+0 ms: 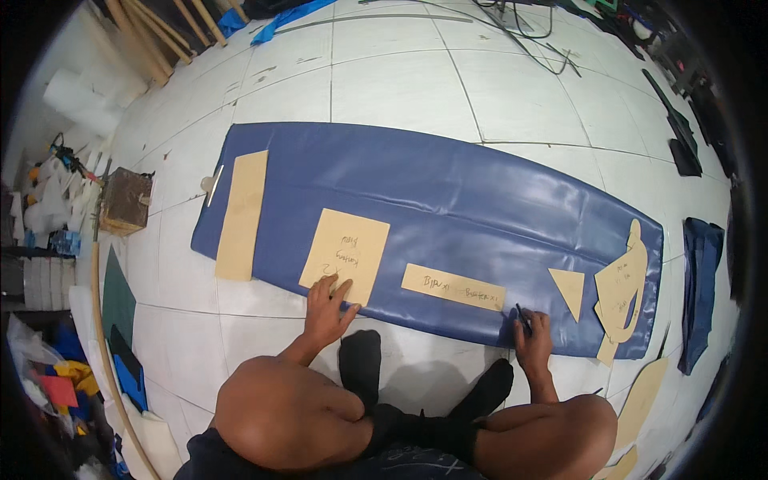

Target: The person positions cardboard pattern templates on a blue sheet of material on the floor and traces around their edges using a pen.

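A long sheet of shiny dark blue vinyl-like material [448, 180] lies flat on the floor before me. My left hand [326, 310] rests with fingers spread on the near edge of a squarish tan card template [356, 240] with handwriting on it. In my right hand [534, 344] is a slim dark pen [522, 317], held low over the sheet's near edge. Just left of it lies a narrow tan card strip [454, 286]. A tan triangle [570, 290] and a curved card piece with a slot [622, 292] lie farther right. At the left end is a tall tan card [242, 212].
A brown block [126, 200] stands left of the sheet, near a long pole [108, 336] and piled scraps [64, 376]. Folded dark blue material [701, 292] lies at right, with tan card pieces [642, 396] nearby. Black cables [520, 32] trail over the far tiles.
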Available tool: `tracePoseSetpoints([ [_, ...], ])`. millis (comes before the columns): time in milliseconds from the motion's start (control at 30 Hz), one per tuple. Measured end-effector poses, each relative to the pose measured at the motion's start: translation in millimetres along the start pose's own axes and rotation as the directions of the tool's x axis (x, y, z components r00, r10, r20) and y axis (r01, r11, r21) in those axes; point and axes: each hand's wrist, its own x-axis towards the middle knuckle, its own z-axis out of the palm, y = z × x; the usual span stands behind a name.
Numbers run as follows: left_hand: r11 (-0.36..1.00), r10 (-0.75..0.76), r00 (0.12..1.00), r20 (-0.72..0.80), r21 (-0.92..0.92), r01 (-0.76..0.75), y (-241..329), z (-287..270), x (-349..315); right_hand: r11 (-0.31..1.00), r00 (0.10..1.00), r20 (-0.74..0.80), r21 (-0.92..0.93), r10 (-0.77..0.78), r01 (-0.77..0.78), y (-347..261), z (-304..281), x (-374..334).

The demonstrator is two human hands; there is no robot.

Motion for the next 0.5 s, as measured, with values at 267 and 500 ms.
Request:
tracePoseSetpoints([
  [267, 0.997, 0.073, 0.985, -0.154, 0.03, -0.069, -0.9, 7.4, 1.2, 0.996, 0.978, 0.206, 0.091, -0.022, 0.003, -6.3, -9.6, -52.7],
  [500, 0.992, 0.081, 0.977, -0.198, -0.082, -0.099, -11.0, 14.9, -0.8, 0.999, 0.955, 0.296, -0.028, -0.026, 0.036, -2.9, -11.4, -103.3],
])
